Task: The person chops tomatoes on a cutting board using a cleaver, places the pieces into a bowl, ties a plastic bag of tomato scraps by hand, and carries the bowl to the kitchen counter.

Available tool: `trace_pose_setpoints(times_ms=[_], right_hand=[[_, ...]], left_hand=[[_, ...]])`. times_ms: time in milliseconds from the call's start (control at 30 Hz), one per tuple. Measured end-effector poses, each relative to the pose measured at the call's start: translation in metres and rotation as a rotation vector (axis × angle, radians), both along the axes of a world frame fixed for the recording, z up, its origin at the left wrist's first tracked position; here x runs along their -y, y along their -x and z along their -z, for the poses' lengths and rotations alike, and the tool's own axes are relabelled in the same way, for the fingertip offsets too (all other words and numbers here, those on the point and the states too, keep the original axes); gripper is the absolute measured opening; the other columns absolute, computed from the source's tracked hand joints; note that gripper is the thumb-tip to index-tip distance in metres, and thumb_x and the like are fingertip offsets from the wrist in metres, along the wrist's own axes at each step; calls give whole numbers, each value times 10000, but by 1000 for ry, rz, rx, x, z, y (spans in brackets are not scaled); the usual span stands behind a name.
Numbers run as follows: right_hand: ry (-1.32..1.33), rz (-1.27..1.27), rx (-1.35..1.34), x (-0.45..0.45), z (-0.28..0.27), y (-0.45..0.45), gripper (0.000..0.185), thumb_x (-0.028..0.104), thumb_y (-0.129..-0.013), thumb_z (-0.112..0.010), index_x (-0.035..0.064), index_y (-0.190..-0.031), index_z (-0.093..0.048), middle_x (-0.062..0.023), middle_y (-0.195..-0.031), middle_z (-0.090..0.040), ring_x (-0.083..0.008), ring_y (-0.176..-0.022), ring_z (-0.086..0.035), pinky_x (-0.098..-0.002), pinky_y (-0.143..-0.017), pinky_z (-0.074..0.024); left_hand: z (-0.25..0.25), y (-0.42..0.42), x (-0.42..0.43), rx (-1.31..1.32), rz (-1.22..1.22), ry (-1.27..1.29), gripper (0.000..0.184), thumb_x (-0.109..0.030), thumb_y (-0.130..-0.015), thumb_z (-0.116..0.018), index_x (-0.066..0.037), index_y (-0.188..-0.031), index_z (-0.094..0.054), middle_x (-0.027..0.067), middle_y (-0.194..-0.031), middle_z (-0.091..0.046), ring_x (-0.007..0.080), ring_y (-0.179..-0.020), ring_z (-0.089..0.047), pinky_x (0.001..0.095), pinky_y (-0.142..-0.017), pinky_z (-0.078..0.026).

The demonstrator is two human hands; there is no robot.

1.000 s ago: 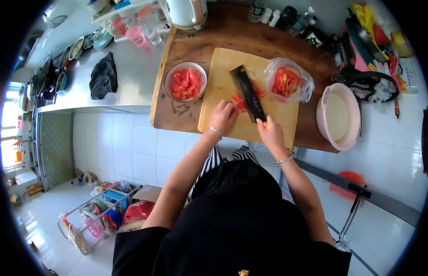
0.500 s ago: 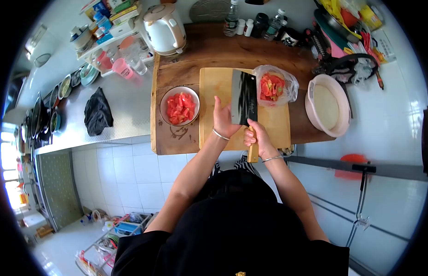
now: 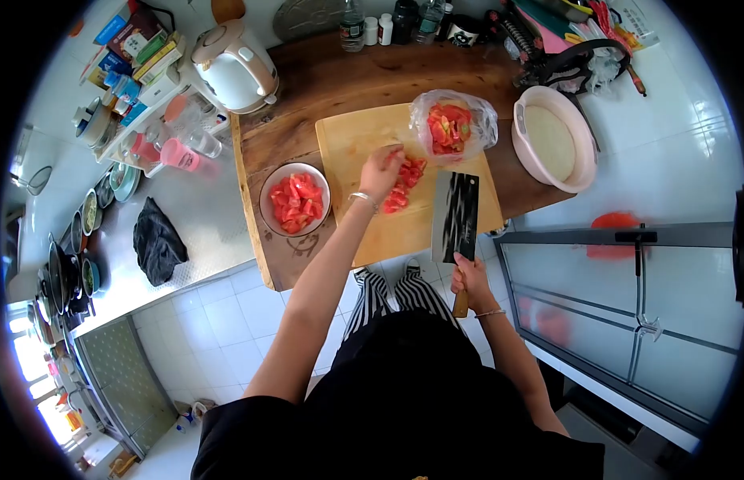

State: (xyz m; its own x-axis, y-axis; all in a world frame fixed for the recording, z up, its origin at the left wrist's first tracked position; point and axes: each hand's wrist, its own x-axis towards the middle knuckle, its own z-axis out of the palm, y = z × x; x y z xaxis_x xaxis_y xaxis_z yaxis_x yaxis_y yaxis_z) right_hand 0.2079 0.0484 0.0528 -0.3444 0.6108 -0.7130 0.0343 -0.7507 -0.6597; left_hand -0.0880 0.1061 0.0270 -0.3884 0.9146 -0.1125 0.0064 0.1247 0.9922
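Observation:
My right hand (image 3: 471, 286) is closed around the wooden handle of a cleaver (image 3: 455, 214). The wide dark blade points away from me, above the right front part of the wooden cutting board (image 3: 360, 232). Chopped tomato (image 3: 397, 194) lies in a small heap mid-board. At the heap's left edge is my left hand (image 3: 380, 174), its fingers curled inward with a bit of red tomato at the fingertips. A white bowl (image 3: 265, 210) of tomato chunks stands left of the board. On the board's far right sits a clear plastic bag (image 3: 485, 128) holding more cut tomato.
A pale pink basin (image 3: 584, 172) stands right of the board. Behind, on the wooden table (image 3: 308, 84), are an electric kettle (image 3: 236, 68) and bottles (image 3: 352, 28). A black cloth (image 3: 157, 242) lies on the metal counter at left. Glass doors (image 3: 588, 300) are at right.
My right hand has drawn the cleaver right and toward me. Chopped tomato now shows on the board. My left hand went from spread beside the blade to curled at the heap. The view has shifted.

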Motion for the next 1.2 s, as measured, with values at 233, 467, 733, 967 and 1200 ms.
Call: trace_pose_setpoints(times_ms=[233, 467, 733, 967, 1200], right_hand=[[-35, 42, -3, -9, 32, -11, 293, 277, -905, -649, 119, -742, -464, 3, -510, -470, -111, -368, -434, -286, -368, -361], [26, -40, -59, -18, 41, -3, 350, 303, -899, -660, 118, -683, -456, 7, -505, -466, -109, -377, -438, -284, -379, -359], [-21, -76, 11, -13, 35, 15, 335, 255, -902, -653, 91, -671, -474, -7, -507, -467, -106, -367, -430, -276, -355, -352], [-77, -117, 80, 7, 32, 53, 333, 262, -895, -654, 70, -679, -488, -22, -506, -473, -124, -365, -448, -284, -351, -371], [-147, -170, 82, 32, 30, 80, 321, 235, -889, -655, 60, -681, -484, -24, -501, -474, -131, -343, -433, -289, -338, -361]], left_hand=[[19, 4, -38, -911, 88, -71, 250, -316, -835, -642, -143, -1002, -710, 62, -1048, -662, 292, -996, -599, 403, -944, -434], [2, -2, -7, -881, 578, -100, 254, -308, -794, -677, -122, -965, -704, 70, -1005, -667, 288, -987, -605, 412, -875, -473], [16, -20, 53, -837, -2, -194, 625, -383, -809, -658, -2, -1275, -490, 230, -1351, -439, 425, -1278, -378, 461, -1086, -311], [14, -52, 33, -895, -116, -21, 665, -396, -799, -661, -22, -1312, -464, 214, -1353, -459, 399, -1280, -396, 467, -1095, -310], [13, -57, 38, -778, -181, -131, 483, -271, -784, -681, -49, -1202, -582, 162, -1229, -556, 367, -1179, -487, 438, -1020, -393]])
